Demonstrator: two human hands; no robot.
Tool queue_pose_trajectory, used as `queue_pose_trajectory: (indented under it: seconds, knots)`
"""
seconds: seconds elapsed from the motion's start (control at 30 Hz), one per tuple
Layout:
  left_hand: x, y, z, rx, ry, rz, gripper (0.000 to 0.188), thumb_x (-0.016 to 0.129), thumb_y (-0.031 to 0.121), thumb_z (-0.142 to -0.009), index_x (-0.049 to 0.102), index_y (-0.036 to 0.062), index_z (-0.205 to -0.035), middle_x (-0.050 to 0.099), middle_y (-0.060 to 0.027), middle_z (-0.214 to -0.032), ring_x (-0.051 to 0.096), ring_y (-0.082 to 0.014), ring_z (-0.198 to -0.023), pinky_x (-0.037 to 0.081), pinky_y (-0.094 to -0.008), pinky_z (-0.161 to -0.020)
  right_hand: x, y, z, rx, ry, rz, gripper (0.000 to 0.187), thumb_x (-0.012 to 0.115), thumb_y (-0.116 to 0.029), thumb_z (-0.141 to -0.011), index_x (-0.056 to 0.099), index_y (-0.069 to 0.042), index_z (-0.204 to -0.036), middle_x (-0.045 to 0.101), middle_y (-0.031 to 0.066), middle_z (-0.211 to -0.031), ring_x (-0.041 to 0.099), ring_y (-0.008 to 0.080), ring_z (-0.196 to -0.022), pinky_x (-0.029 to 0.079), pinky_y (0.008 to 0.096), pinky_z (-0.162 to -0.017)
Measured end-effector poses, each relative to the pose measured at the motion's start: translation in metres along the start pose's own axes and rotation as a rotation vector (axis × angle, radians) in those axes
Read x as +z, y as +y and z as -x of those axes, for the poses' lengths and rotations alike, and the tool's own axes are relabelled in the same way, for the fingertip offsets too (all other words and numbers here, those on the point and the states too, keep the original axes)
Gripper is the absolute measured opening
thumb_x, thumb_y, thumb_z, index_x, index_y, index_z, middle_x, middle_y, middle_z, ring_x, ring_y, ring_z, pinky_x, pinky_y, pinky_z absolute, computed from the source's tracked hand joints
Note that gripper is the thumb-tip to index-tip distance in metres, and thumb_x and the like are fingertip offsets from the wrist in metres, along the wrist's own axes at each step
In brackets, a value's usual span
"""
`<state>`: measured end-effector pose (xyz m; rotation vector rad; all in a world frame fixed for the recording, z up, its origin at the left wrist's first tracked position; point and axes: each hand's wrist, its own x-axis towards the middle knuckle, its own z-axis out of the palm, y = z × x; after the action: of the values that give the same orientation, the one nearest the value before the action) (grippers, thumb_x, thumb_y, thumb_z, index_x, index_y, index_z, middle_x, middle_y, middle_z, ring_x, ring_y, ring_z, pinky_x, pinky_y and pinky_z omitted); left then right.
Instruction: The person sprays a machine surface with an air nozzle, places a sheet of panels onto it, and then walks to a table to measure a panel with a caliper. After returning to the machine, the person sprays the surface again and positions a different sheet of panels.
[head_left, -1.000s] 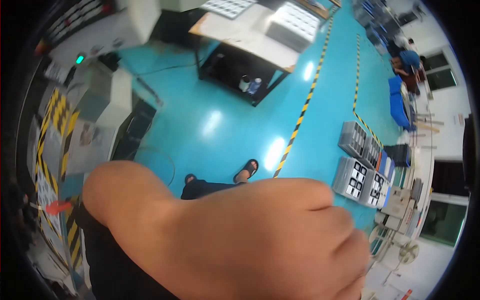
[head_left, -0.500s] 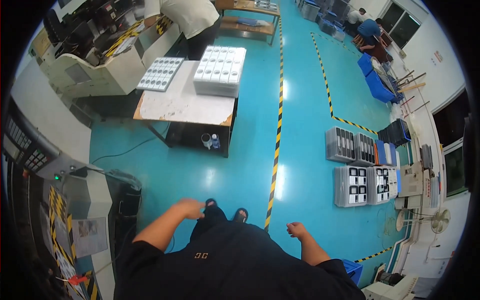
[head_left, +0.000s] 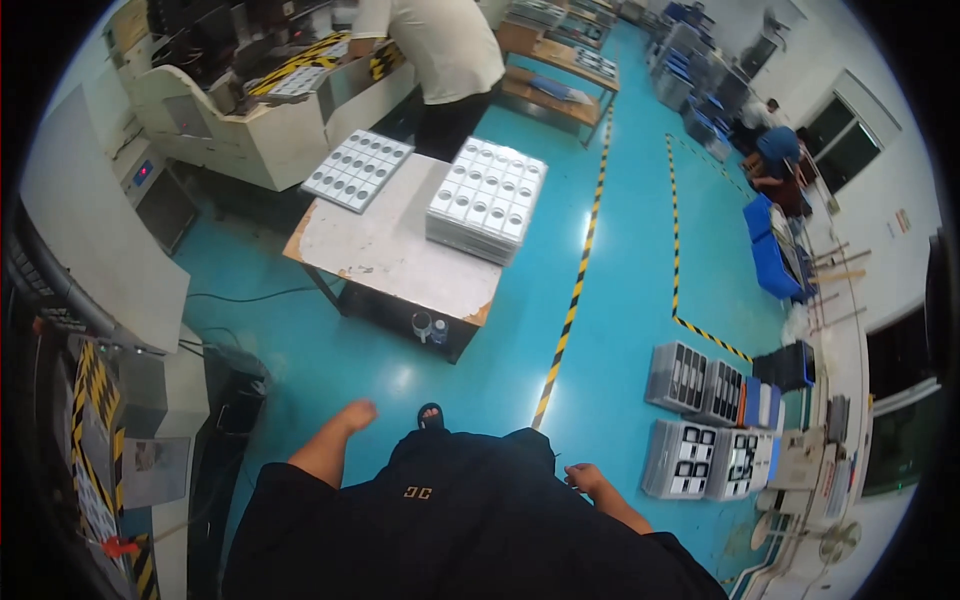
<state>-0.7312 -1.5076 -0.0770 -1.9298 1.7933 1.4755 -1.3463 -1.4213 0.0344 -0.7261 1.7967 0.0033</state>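
My left hand hangs over the floor on the near left, and it is too blurred to make out the fingers. My right hand is beside my body with the fingers loosely curled in, and no object shows in it. Both hands are apart from everything around them. Nearest ahead stands a worktable with a worn pale top. On its right side is a tall stack of white trays with round dark openings; a thinner tray of the same kind lies at its left.
A mug and a bottle stand on the table's lower shelf. Behind it a person leans into a machine. Yellow-black tape runs along the floor. Stacked trays and blue bins line the right side.
The worktable and its trays appear lower and further right in the view. My left hand has moved left and my right hand slightly down; one foot no longer shows.
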Motion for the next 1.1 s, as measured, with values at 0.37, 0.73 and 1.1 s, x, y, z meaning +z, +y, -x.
queue_pose_trajectory:
  seconds: [0.37,0.73,1.1]
  knots:
    - [0.058,0.074,0.108,-0.26,0.525,0.886,0.034,0.062,0.026,-0.088,0.069,0.001,-0.11,0.071,-0.0148,-0.1,0.066,-0.0249,-0.092,0.052,-0.0382,-0.084,-0.083,-0.179,-0.153,-0.297,-0.332,0.533,0.042,0.064,-0.039,-0.09,0.07,-0.001,-0.107,0.07,0.01,-0.095,0.065,0.0212,-0.082,0.057,0.0365,-0.064]
    - [0.357,0.219,0.2,-0.525,0.413,0.704,0.035,0.058,0.034,-0.082,0.073,0.0028,-0.09,0.069,-0.023,-0.095,0.065,-0.0394,-0.09,0.05,-0.0506,-0.081,-0.084,-0.247,-0.306,-0.049,-0.808,1.294,0.031,0.058,-0.031,-0.093,0.061,-0.012,-0.117,0.063,0.0064,-0.093,0.061,0.0211,-0.085,0.054,0.0387,-0.068]
    - [0.559,0.197,0.233,-0.635,0.457,0.766,0.025,0.057,0.016,-0.08,0.073,0.0051,-0.096,0.07,-0.0186,-0.097,0.066,-0.0367,-0.091,0.053,-0.0464,-0.078,0.18,-0.27,-0.074,-0.544,-0.808,1.592,0.028,0.063,-0.029,-0.091,0.067,-0.007,-0.109,0.067,0.0044,-0.092,0.062,0.018,-0.081,0.055,0.0374,-0.07]
